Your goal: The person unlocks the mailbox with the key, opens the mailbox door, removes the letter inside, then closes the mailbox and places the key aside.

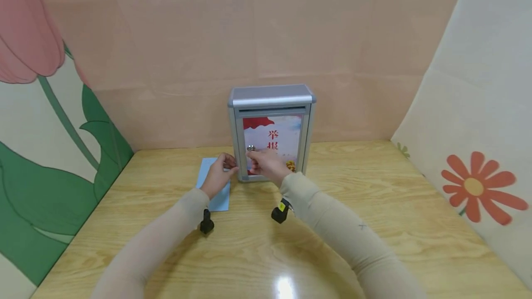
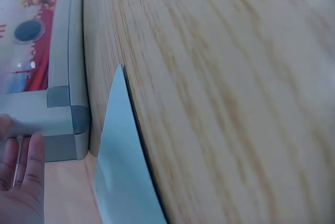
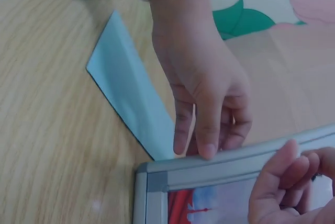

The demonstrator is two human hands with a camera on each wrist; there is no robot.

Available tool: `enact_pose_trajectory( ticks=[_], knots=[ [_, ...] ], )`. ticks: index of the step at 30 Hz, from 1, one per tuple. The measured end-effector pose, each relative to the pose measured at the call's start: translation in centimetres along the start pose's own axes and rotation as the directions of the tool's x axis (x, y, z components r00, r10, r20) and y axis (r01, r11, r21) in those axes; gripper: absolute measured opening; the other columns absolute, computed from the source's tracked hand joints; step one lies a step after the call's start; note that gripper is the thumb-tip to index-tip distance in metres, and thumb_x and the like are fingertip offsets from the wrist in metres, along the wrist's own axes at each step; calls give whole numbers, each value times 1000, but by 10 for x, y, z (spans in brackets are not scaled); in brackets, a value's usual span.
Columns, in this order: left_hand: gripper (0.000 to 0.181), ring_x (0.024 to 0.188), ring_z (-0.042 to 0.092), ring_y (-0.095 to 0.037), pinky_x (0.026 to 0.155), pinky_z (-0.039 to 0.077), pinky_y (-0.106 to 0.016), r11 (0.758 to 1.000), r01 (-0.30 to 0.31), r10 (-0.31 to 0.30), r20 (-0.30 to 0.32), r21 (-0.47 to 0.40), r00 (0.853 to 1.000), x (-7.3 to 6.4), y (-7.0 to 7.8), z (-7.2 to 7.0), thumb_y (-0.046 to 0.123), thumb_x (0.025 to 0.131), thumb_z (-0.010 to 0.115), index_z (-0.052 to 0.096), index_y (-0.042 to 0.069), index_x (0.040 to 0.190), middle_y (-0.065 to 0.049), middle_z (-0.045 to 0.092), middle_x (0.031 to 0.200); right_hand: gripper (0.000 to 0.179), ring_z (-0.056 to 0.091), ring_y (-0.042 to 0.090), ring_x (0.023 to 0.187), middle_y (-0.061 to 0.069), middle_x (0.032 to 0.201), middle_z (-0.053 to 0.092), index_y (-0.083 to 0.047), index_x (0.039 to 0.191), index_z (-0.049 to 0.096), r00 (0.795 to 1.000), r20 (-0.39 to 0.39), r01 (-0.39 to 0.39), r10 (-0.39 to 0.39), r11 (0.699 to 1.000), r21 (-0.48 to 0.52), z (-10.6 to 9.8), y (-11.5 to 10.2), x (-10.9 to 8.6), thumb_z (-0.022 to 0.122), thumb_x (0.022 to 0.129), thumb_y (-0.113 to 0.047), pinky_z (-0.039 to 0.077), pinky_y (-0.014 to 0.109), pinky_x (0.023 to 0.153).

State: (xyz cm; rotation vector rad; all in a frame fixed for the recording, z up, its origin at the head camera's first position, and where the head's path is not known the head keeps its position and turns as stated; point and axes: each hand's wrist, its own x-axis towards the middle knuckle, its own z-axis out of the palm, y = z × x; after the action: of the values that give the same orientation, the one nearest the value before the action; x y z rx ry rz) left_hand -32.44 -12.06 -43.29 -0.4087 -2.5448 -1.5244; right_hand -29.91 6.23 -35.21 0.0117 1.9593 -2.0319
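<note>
A silver-framed box [image 1: 309, 128] stands upright, with a slot near its top and a printed red and white panel on its front. My right hand [image 1: 268, 163] is at the small metal lock [image 1: 251, 148] on the panel's left, thumb and fingers curled close together; whatever lies between the fingertips is hidden. In the right wrist view the right hand [image 3: 293, 187] partly covers the lock. My left hand [image 1: 218, 174] rests its fingertips on the box's left edge, seen also as the left hand [image 3: 204, 88] in the right wrist view. Under it lies light blue paper [image 1: 220, 201].
The wood-grain table [image 1: 374, 188] carries the box near its back edge. Behind it hangs a plain pinkish backdrop [image 1: 187, 50]. A flower-printed cloth [image 1: 474, 186] borders the right, and a tulip-printed one [image 1: 50, 188] the left. Black wrist cameras [image 1: 280, 211] hang beneath the sleeves.
</note>
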Motion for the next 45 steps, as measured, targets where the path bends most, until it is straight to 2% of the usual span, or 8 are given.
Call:
enact_pose_trajectory(
  ticks=[4,7,12,15,19,30,39,45],
  knots=[
    [24,98,60,-24,87,51,-38,1000,4,-4,-1,2,1000,1,-1,0,11,92,66,51,6,110,-11,61,105,31,46,11,56,0,62,45,-5,71,51,998,-28,53,-55,996,-67,5,1,-2,56,98,-20,50,28,66],
    [24,98,60,-24,87,50,-38,1000,8,-8,-1,2,1000,0,-1,1,11,92,66,51,6,110,-11,61,105,27,46,12,58,0,66,46,-3,79,53,999,-10,52,-53,997,-56,4,1,-3,53,100,-20,48,28,64],
    [23,98,60,-24,87,50,-39,1000,4,-4,-3,9,1000,0,-2,1,12,92,66,51,6,109,-10,61,104,17,44,11,61,1,72,47,-3,98,55,999,36,9,-11,998,58,0,3,-1,47,102,-18,40,24,58],
    [23,97,59,-24,87,50,-39,1000,-4,4,-8,16,1000,0,-2,1,12,92,66,51,6,109,-10,61,104,13,45,10,61,0,73,49,-6,96,54,998,59,-23,16,990,136,-2,4,1,49,102,-17,37,22,55],
    [22,97,59,-23,87,50,-39,1000,-1,1,-2,21,1000,-1,-2,0,13,93,65,51,7,109,-10,61,104,12,47,11,64,0,75,51,-10,97,55,995,87,-63,48,982,179,-4,5,1,50,101,-20,36,23,57],
    [22,96,59,-22,82,51,-37,999,-2,2,10,36,1000,0,-1,0,15,93,65,51,8,109,-8,60,103,14,53,10,66,1,81,54,-11,102,52,996,45,-77,71,989,129,-3,7,-2,52,101,-25,39,21,56],
    [22,96,59,-21,82,51,-37,999,-11,11,3,41,1000,-1,-1,1,14,93,65,51,8,108,-8,61,102,17,57,11,72,0,79,56,-12,91,52,999,31,-49,45,989,139,-1,10,-5,51,101,-26,40,22,58],
    [21,95,59,-21,83,51,-37,999,-17,18,-6,49,1000,-1,0,0,13,93,65,51,7,108,-8,61,101,21,56,11,69,0,80,57,-12,84,54,999,-31,-5,8,998,69,2,11,-7,56,99,-26,41,24,61]
  ],
)
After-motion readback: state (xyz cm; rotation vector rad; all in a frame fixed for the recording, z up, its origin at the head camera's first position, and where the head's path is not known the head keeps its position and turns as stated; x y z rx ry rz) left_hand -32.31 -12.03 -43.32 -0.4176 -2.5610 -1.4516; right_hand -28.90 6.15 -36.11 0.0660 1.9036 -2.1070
